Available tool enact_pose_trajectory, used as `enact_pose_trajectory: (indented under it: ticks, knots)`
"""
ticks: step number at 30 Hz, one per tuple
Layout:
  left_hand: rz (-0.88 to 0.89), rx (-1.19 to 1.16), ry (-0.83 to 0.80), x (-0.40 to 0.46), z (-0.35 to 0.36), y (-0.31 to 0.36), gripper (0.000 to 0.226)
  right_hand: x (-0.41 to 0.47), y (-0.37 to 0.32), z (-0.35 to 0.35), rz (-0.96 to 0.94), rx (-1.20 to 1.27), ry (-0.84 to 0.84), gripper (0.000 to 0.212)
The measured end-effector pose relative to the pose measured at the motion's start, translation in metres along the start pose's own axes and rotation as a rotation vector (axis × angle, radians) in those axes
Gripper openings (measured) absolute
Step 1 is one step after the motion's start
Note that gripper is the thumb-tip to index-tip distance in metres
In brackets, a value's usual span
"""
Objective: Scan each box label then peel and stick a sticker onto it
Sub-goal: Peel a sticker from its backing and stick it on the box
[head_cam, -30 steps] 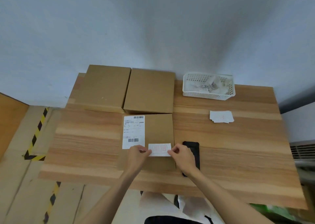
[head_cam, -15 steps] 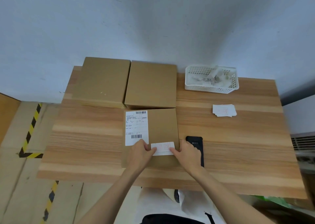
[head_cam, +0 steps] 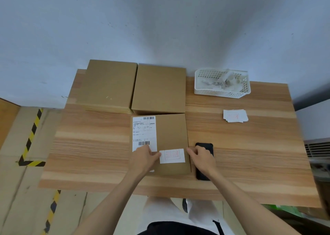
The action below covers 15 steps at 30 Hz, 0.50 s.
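Far left, the floor [head_cam: 21,163] shows brown board with yellow-and-black tape [head_cam: 30,141] in an angled line. Up on the bench [head_cam: 92,145], two plain boxes sit side by side against the wall: the left box [head_cam: 109,86] and the mid box [head_cam: 159,89], touching along one edge, both closed, tops bare.

Right in front of the mid box lies the flat box [head_cam: 171,131], closed too, its far edge against that box. A white label [head_cam: 144,133] with barcodes covers its left part. On its near right part lies the sticker [head_cam: 172,155], white with a red square print, flat on the cardboard.

Now the hands! The left hand [head_cam: 144,158] comes in from below, palm down over the label's near corner, fingers fairly straight, thumb tip touching the sticker's left edge. That grip is loose and holds nothing. The right hand [head_cam: 200,157] lies at the box's right edge, fingertips reaching toward the sticker's right side; whether they touch it I cannot tell. Its fingers are lightly bent, nothing in the grip. Under that hand a black phone [head_cam: 205,146] lies on the bench, just beside the box.

Further right, a small stack of stickers [head_cam: 235,116] lies well apart from the box. Beyond it, near the wall, a white basket [head_cam: 221,91] holds crumpled white paper scraps [head_cam: 221,82].

Behind everything, a pale blue wall [head_cam: 160,23]. At far right, a grey vent [head_cam: 317,148].
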State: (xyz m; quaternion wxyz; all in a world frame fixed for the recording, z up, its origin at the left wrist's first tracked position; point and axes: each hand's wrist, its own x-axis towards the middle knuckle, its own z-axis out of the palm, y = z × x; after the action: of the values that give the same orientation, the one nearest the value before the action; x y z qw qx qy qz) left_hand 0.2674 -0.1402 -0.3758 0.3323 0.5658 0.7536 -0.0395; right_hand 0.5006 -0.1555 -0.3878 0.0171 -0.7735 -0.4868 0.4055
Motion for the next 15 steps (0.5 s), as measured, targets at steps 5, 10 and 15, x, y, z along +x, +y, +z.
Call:
enact_pose_trajectory:
  ticks: [5,10,15]
  knots:
    - [0.104,0.208,0.034,-0.005,0.008,0.0,0.059,-0.014,-0.013,0.011,-0.048,-0.195,0.029,0.062]
    - [0.123,0.159,0.006,-0.005,0.005,-0.013,0.05,-0.011,0.004,0.005,-0.045,-0.085,-0.027,0.034]
    - [0.084,0.062,0.021,-0.002,-0.005,-0.038,0.045,-0.011,0.002,0.006,-0.071,0.025,-0.058,0.041]
